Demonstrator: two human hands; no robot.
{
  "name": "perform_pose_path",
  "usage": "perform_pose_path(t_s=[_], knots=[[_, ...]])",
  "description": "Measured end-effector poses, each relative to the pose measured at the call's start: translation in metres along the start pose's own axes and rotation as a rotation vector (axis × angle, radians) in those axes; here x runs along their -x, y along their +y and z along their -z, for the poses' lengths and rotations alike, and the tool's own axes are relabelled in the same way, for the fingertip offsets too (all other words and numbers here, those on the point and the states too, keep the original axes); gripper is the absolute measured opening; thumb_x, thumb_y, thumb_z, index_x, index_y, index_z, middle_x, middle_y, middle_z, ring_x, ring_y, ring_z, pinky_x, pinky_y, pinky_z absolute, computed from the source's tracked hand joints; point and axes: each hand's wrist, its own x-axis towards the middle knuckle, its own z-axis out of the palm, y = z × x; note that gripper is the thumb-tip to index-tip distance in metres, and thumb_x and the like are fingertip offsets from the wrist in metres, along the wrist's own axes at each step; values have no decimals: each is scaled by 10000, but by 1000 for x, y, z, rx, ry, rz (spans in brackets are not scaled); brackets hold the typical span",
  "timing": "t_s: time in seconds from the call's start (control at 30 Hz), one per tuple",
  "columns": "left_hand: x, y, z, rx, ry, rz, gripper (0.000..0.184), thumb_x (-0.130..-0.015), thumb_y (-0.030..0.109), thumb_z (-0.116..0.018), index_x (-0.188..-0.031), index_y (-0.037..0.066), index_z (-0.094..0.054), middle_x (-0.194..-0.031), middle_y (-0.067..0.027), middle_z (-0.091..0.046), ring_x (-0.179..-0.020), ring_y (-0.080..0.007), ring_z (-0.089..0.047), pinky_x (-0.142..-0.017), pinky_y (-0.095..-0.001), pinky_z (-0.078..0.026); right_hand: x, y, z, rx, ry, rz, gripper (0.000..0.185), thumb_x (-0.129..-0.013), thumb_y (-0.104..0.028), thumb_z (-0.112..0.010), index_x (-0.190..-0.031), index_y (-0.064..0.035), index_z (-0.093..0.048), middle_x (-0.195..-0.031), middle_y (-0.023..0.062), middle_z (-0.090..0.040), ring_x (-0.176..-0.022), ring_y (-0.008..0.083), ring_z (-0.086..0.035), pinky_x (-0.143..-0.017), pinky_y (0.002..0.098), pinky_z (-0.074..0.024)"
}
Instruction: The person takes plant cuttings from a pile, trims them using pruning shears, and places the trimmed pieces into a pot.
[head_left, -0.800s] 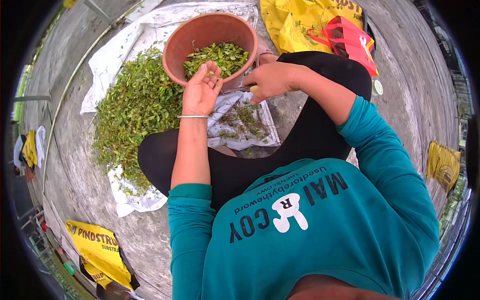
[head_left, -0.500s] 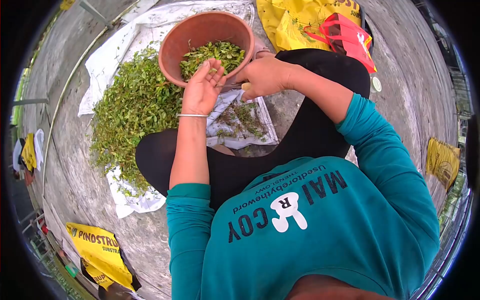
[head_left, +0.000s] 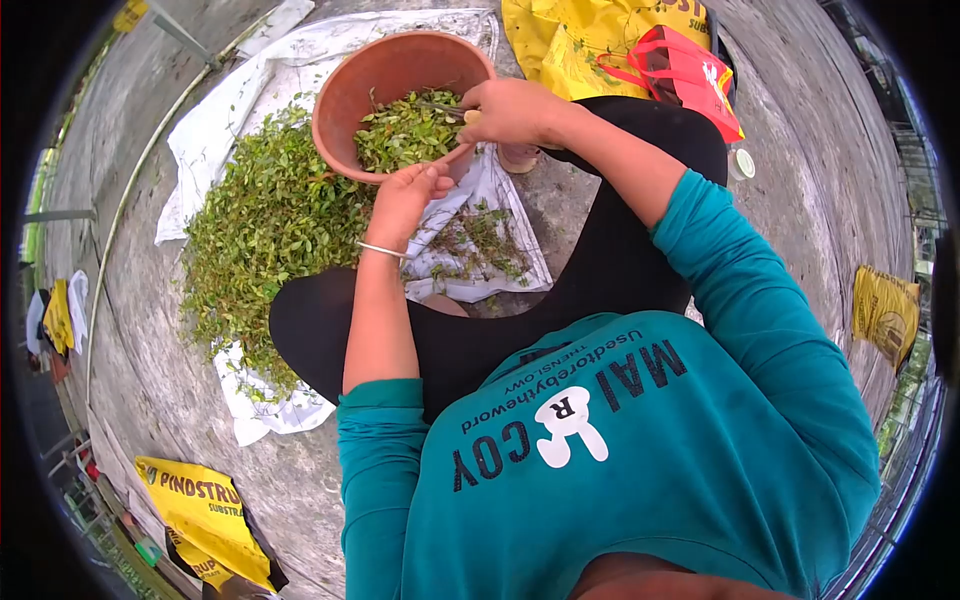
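Observation:
My left hand (head_left: 408,198) is just below the near rim of a brown tub (head_left: 335,105), palm turned inward, its fingers bent together; anything between the fingertips is too small to make out. In my right hand (head_left: 500,112), closed at the tub's right rim, are scissors (head_left: 438,106) with thin metal blades pointing left over the cut leaves (head_left: 405,135) inside. A large heap of leafy cuttings (head_left: 270,215) lies left of the tub. Thin stem scraps (head_left: 485,240) rest on a white sheet (head_left: 525,262) between my legs.
Yellow sacks (head_left: 560,55) and a red bag (head_left: 690,75) lie beyond my right knee, beside a small round container (head_left: 741,164). Another yellow sack (head_left: 885,315) is at far right, and one more (head_left: 205,505) at lower left. A hose (head_left: 130,190) runs along the left.
My right hand has moved up and left, bringing the blades over the leaves in the tub. My left hand has lowered and turned, and its spread fingers have drawn together.

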Motion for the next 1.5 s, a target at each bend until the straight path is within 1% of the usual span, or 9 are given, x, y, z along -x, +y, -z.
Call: perform_pose_path(t_s=[0.2,0.3,0.33,0.67,0.87,1.0,1.2,1.33,1.5], knots=[[8,-39,-16,123,157,51,259,-966,207,-487,-1106,18,-594,-808,-38,-621,-699,-103,-579,-647,-207,-482,31,7,-30,50,-5,-105,464,-787,-428,-601,-1005,-21,-643,-941,135,-666,-830,311,-614,-751,385,-475],[7,-50,-16,49,154,43,260,-968,210,-474,-1097,21,-596,-785,-31,-605,-658,-94,-541,-606,-203,-449,40,4,-36,37,-201,43,466,-793,-436,-595,-1001,-20,-638,-962,133,-664,-846,310,-613,-765,388,-473],[-18,-47,22,23,145,50,260,-968,211,-470,-1094,22,-596,-778,-29,-599,-644,-92,-528,-592,-202,-438,-1,-6,-44,25,-272,83,467,-795,-438,-592,-1000,-20,-636,-968,132,-663,-852,310,-613,-770,389,-472],[-29,-50,19,-240,116,-17,273,-976,223,-428,-1061,32,-604,-703,-7,-544,-507,-63,-401,-454,-190,-328,-2,-15,-56,-26,-207,48,462,-794,-462,-589,-965,-35,-640,-934,124,-667,-832,319,-611,-765,399,-473],[-28,-46,19,-278,120,1,281,-963,191,-414,-1096,20,-594,-679,0,-523,-480,-61,-373,-432,-199,-311,-3,-21,-57,30,-205,-2,476,-790,-482,-586,-972,-46,-643,-929,120,-670,-836,317,-616,-766,400,-474],[-25,-41,26,61,0,103,267,-948,165,-438,-1116,14,-581,-710,0,-528,-515,-55,-399,-452,-201,-333,-14,-8,-68,72,-98,-99,486,-785,-492,-584,-983,-52,-640,-937,118,-670,-845,312,-620,-768,400,-474],[-15,-35,25,242,-43,98,272,-945,163,-440,-1128,14,-574,-747,5,-525,-557,-52,-409,-478,-188,-327,1,-13,-48,49,-151,-56,481,-782,-478,-596,-1009,-56,-633,-941,118,-670,-852,307,-624,-763,397,-473],[-11,-33,15,374,-103,99,277,-942,163,-442,-1139,14,-569,-776,9,-522,-591,-49,-417,-499,-178,-322,15,-7,-53,33,-189,93,459,-784,-454,-604,-1012,-56,-621,-913,118,-663,-830,302,-619,-750,397,-470],[-3,-40,11,204,-124,123,271,-937,168,-458,-1119,14,-587,-756,11,-521,-586,-49,-413,-499,-173,-316,37,-17,-52,31,-303,42,432,-784,-428,-611,-987,-46,-615,-886,114,-656,-801,297,-611,-738,397,-467]])
